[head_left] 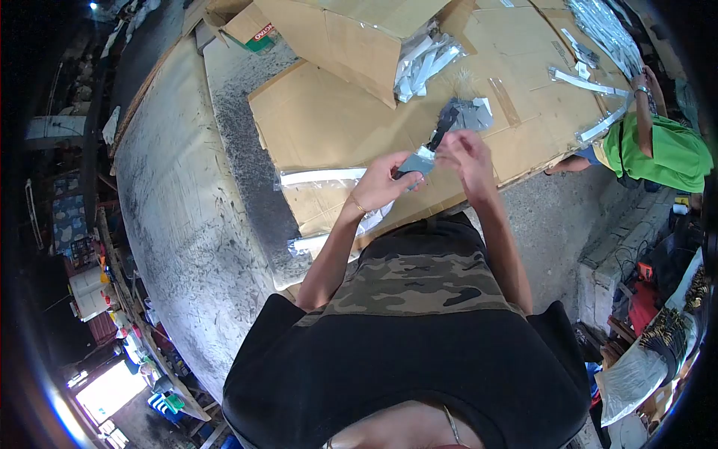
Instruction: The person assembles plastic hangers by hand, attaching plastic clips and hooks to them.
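Observation:
My left hand [378, 183] is closed around a small blue-grey flat piece [413, 166], thumb on top, above the cardboard. A pale, shiny bit shows at the upper end of this piece. Just to its right is my right hand [467, 159], with fingers bent together in a pinch; what they hold, if anything, is too small to make out. Beyond both hands lies a pile of grey flat pieces [473, 114], with dark strips [444, 123] beside it. A white strip in clear plastic [321, 177] rests left of my left hand.
Flattened cardboard [329, 112] covers the work surface. An open cardboard box [344, 45] stands at the back, with plastic-wrapped strips [425, 63] beside it. At the right, a person in a green shirt [658, 146] reaches toward a heap of clear-wrapped strips [606, 34].

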{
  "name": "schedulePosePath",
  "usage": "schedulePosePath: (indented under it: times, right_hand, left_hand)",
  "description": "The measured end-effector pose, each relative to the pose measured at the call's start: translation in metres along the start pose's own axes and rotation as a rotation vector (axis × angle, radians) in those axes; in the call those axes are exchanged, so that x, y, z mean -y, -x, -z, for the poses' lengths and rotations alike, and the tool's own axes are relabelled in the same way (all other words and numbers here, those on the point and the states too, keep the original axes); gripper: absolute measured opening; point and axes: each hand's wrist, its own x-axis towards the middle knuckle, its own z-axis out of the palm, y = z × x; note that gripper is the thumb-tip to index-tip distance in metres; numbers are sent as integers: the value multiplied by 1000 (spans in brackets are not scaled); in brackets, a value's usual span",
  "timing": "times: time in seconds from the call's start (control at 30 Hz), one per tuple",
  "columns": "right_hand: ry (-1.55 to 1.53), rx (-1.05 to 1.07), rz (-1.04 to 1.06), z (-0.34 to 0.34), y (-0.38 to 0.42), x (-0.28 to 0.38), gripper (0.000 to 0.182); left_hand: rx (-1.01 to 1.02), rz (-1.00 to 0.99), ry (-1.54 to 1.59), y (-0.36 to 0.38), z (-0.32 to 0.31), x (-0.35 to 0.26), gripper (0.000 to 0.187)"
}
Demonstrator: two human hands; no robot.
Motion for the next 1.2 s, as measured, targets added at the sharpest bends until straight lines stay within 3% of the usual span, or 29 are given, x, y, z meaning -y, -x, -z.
schedulePosePath:
  times: [0.03, 0.1, 0.13, 0.2, 0.43, 0.5, 0.53, 0.7, 0.83, 0.9, 0.93, 1.0, 1.03, 1.1, 1.13, 1.2]
  right_hand:
    - [-1, 1, 2, -2, 3, 2, 30]
    - [282, -205, 446, -7, 10, 16, 24]
    - [280, -202, 447, -14, 16, 30, 24]
    - [1009, -39, 721, -29, 30, 55, 17]
    - [994, 105, 616, -26, 16, 46, 15]
    - [772, 108, 406, -25, 14, 46, 14]
    - [772, 114, 407, -24, 12, 43, 14]
    - [648, -131, 534, -26, 3, 32, 11]
    - [567, -163, 452, -30, 1, 37, 14]
    - [165, -117, 238, -31, -3, 42, 24]
    - [162, -119, 241, -28, -7, 47, 24]
    - [-227, -53, -4, -16, -18, 57, 32]
    - [-232, -60, 0, -8, -23, 60, 32]
    - [34, 204, -3, 3, -28, 64, 26]
    - [30, 201, 0, 2, -28, 64, 26]
    - [111, 122, 125, -4, -26, 65, 22]
  left_hand:
    - [0, -1, -2, 1, -2, -3, 17]
    - [-154, 37, -201, 2, -6, -11, 23]
    - [-158, 36, -202, 1, -7, -11, 23]
    - [-248, -76, -438, 1, -11, -11, 28]
    - [-354, -168, -605, 3, -27, -24, 26]
    - [-404, -161, -603, 4, -29, -23, 25]
    - [-410, -160, -603, 4, -30, -22, 25]
    - [-421, -202, -598, 0, -34, -27, 19]
    - [-409, -151, -564, -3, -35, -41, 17]
    - [-350, -57, -502, -3, -34, -50, 18]
    - [-348, -60, -506, -4, -33, -43, 18]
    - [-320, -93, -268, -9, -31, -23, 21]
    - [-312, -94, -272, -8, -32, -25, 21]
    - [-246, -22, -127, -5, -32, -34, 20]
    - [-242, -23, -131, -6, -31, -35, 20]
    - [-152, -55, 178, -8, -31, -38, 17]
